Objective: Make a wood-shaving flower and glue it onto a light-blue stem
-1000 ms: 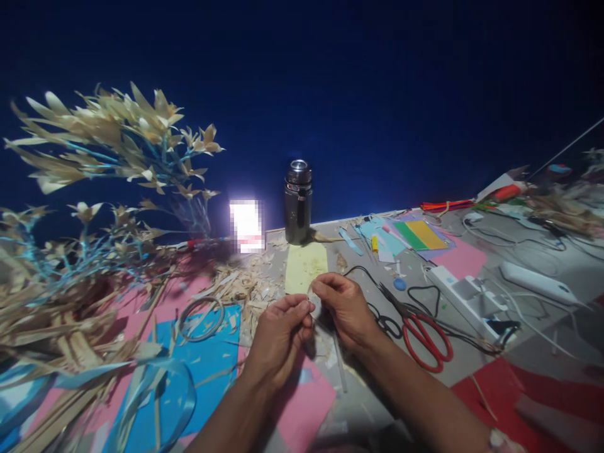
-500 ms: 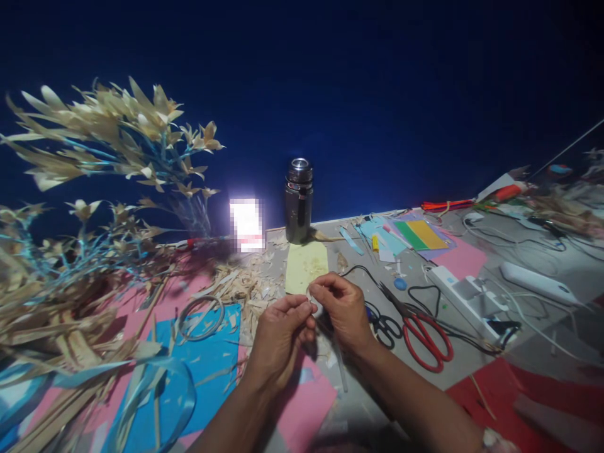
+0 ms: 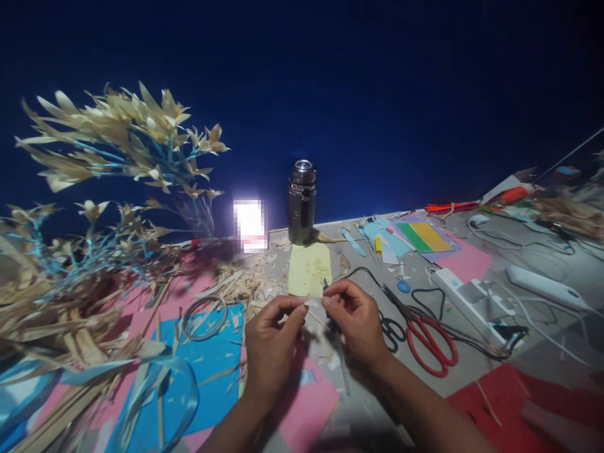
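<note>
My left hand point(image 3: 274, 343) is closed in a pinch on a small pale strip point(image 3: 310, 302), thin and whitish, which reaches toward my other hand. My right hand point(image 3: 356, 321) has its fingers curled round a small dark blue tool point(image 3: 325, 286). Only the tool's tip and a dark part under the fingers show, so its kind is unclear. Both hands are close together above the table, just in front of a yellow sheet point(image 3: 309, 267). Beside the right hand lie black-handled scissors point(image 3: 394, 330) and red-handled scissors point(image 3: 434, 346).
A dark thermos point(image 3: 302, 204) stands behind the yellow sheet. Pale artificial flowers point(image 3: 160, 132), husk scraps point(image 3: 236, 283), a wire coil point(image 3: 204, 318) and blue sheet point(image 3: 219, 371) lie leftward. At right are a power strip point(image 3: 465, 308), cables and coloured cards point(image 3: 422, 238).
My hands have drawn slightly apart, the right one shifting rightward and down. The dark blue tool's tip now shows above my right fingers. The whole view has shifted a little.
</note>
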`<action>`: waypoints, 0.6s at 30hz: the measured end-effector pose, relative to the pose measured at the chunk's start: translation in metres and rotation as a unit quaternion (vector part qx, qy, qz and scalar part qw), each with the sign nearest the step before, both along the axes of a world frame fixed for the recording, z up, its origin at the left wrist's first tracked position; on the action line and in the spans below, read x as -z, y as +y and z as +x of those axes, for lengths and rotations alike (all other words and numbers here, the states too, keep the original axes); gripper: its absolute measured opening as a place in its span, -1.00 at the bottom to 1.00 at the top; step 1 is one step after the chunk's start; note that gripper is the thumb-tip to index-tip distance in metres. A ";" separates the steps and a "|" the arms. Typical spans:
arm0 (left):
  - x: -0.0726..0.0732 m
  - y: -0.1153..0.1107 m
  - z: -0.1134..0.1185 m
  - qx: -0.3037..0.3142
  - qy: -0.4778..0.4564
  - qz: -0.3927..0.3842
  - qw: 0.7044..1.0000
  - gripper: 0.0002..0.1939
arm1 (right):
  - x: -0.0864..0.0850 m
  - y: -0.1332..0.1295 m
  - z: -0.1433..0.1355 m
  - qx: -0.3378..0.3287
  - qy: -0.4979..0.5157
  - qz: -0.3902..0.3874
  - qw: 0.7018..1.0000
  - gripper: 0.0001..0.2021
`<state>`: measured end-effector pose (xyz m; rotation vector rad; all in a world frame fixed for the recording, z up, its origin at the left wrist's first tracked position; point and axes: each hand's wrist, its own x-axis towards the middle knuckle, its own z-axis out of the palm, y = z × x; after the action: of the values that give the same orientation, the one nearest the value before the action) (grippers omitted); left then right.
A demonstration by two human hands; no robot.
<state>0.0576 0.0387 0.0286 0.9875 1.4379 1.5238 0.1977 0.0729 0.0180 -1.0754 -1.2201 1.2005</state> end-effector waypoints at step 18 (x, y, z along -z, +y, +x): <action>0.015 -0.008 -0.003 0.011 0.163 0.150 0.975 -0.90 | -0.004 -0.014 0.000 0.065 -0.153 0.345 0.924 -0.82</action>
<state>0.0542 0.0306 0.0132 1.4884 1.4336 1.6503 0.1978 0.0594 0.0223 -0.7957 -1.6177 0.4298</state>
